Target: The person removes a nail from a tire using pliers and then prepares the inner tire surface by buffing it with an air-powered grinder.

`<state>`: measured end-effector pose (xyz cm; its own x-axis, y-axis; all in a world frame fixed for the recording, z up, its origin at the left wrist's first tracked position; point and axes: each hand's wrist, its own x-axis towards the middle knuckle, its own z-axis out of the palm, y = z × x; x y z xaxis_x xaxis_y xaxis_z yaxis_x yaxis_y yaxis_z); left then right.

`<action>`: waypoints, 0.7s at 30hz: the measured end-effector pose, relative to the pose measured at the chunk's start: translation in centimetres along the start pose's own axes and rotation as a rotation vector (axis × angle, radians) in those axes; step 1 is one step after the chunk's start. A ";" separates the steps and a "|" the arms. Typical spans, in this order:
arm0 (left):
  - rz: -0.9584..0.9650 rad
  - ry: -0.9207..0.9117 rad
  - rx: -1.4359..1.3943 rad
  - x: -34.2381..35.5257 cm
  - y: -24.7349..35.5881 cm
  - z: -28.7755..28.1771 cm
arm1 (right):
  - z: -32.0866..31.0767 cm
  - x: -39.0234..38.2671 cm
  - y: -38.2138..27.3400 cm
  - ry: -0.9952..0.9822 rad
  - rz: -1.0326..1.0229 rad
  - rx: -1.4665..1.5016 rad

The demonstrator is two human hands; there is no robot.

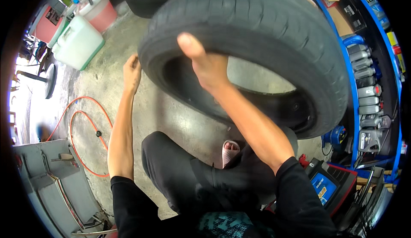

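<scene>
The right hand (209,70) clasped a black rubber tyre (257,28); whether the left hand (132,76) gripped, I couldn't tell. Grey plastic bottles (361,63) bore dark labels (365,141).

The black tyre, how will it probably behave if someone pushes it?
The tyre would likely roll, being round. Its broad, thick body suggests it is heavy. It looks tilted, so it may tip without the right hand supporting it.

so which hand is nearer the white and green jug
Left. The left hand is right of the white and green jug and lower in view, at the tyre's left edge; the right hand is farther right, on the tyre's inner edge.
</scene>
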<state>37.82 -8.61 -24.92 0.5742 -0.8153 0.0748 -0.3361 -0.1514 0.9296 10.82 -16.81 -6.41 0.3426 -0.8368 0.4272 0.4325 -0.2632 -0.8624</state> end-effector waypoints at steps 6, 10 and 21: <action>0.000 -0.079 -0.650 1.2 0.2 3.7 | 0.2 3.1 4.2 -0.136 -0.152 0.125; -0.115 0.101 -0.710 2.3 1.7 5.3 | 0.7 4.7 6.3 -0.356 -0.199 0.116; 0.063 0.231 -0.727 -0.6 -7.2 6.0 | 2.5 4.3 18.6 -0.626 -0.131 -0.092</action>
<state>35.45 -10.39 -33.83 0.7389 -0.6603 0.1346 0.1564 0.3623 0.9188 22.38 -24.09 -19.92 0.7258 -0.3634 0.5841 0.4400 -0.4074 -0.8002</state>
